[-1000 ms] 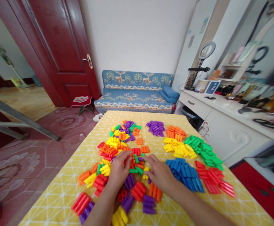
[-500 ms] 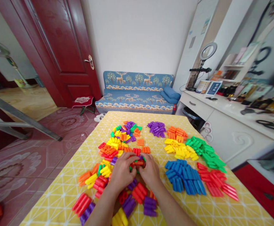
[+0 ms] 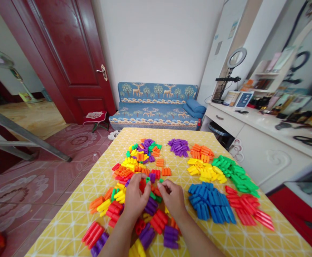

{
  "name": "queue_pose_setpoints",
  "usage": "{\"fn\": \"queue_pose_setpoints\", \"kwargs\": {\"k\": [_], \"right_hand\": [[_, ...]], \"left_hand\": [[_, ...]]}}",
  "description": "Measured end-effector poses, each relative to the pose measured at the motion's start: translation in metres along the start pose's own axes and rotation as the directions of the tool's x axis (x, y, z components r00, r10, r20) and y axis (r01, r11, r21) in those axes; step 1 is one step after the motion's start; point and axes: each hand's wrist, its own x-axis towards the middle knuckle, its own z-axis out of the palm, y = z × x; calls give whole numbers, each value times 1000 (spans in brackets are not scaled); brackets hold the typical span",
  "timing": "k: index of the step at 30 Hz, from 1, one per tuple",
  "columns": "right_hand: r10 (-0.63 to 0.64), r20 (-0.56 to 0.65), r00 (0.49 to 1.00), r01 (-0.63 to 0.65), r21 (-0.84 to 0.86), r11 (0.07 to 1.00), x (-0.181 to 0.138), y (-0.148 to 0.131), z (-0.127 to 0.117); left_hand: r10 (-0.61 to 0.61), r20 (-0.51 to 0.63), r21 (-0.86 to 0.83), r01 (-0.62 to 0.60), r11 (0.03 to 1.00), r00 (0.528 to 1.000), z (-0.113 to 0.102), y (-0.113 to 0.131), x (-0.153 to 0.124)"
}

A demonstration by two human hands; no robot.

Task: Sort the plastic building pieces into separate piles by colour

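- Bottom centre of the frame: a yellow ribbed plastic block [image 3: 137, 248] and a purple block of side-by-side tubes [image 3: 170, 236], both smooth and rounded; just above, a red triple-tube plastic block [image 3: 159, 221].
- Centre: the bare left hand [image 3: 135, 194], thumb and index curled to grip a hollow green plastic tube piece [image 3: 148, 180], its round opening facing up.
- Centre, just right of that: the bare right hand [image 3: 174, 198], thumb and index fingers pinched on a small green plastic piece [image 3: 161, 181], mostly hidden.
- Beneath and left of the hands: loose mixed-colour ribbed blocks, some overlapping.
- Right of the hands: a layered heap of blue ribbed plastic blocks [image 3: 212, 203], with a glossy red heap [image 3: 243, 203] beside it.
- Farther up, right of centre: single-colour heaps, green [image 3: 235, 175], yellow [image 3: 205, 170], orange [image 3: 202, 152] and purple [image 3: 178, 147].
- Under everything: the desk [image 3: 169, 134], in yellow cloth printed with thin white triangles.
- Upper middle: a blue fabric sofa [image 3: 156, 103] patterned with deer and trees.
- Upper left: a glossy dark-red panelled door [image 3: 70, 53].
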Motion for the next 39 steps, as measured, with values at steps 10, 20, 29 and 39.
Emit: {"fn": "queue_pose_setpoints", "kwargs": {"k": [10, 20, 29, 39], "right_hand": [[-66, 504, 861, 342, -478, 809, 3, -37, -32], [-10, 175, 985, 63, -296, 953, 6, -2, -4], [55, 75, 996, -59, 65, 996, 11, 17, -3], [54, 98, 994, -14, -372, 928, 4, 0, -4]], "left_hand": [[-86, -151, -110, 69, 991, 985, -1, -1, -1], [40, 29, 40, -41, 998, 999, 0, -1, -3], [143, 424, 205, -248, 947, 894, -6, 16, -1], [117, 534, 172, -243, 955, 837, -9, 18, 2]]}}
